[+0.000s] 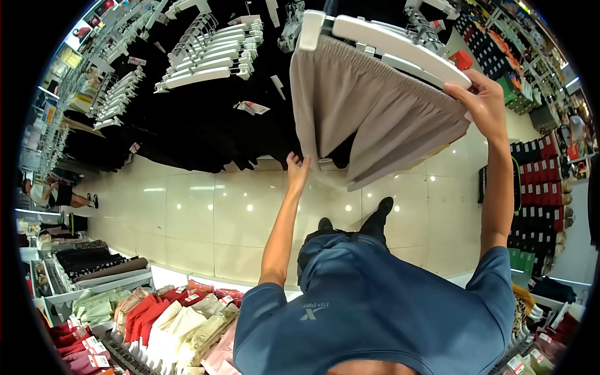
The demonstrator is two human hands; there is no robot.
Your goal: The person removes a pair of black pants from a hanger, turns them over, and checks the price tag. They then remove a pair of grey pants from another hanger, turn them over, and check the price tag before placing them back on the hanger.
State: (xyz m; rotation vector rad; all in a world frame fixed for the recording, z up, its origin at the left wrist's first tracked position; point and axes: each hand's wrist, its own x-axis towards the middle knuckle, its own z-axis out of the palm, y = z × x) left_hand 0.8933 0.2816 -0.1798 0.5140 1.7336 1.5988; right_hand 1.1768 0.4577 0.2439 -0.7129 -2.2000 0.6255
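Note:
Light grey-beige pants with a gathered elastic waist (387, 106) hang from a white hanger (400, 50) at the upper right. My right hand (484, 103) grips the right end of this hanger, thumb and fingers closed round it by the waistband. Lower down, my left hand (298, 167) is at the left edge of the pants, fingers partly spread and bent; I cannot make out any cloth between them. Dark garments (206, 131) hang just left of the pants, below a row of white hangers (209, 62).
Folded colourful clothes (169, 319) lie on a display at the lower left. Stacked boxes (537, 187) stand at the right. Another person (59, 194) is at the far left. Tiled floor (187, 219) runs between the racks, under my feet.

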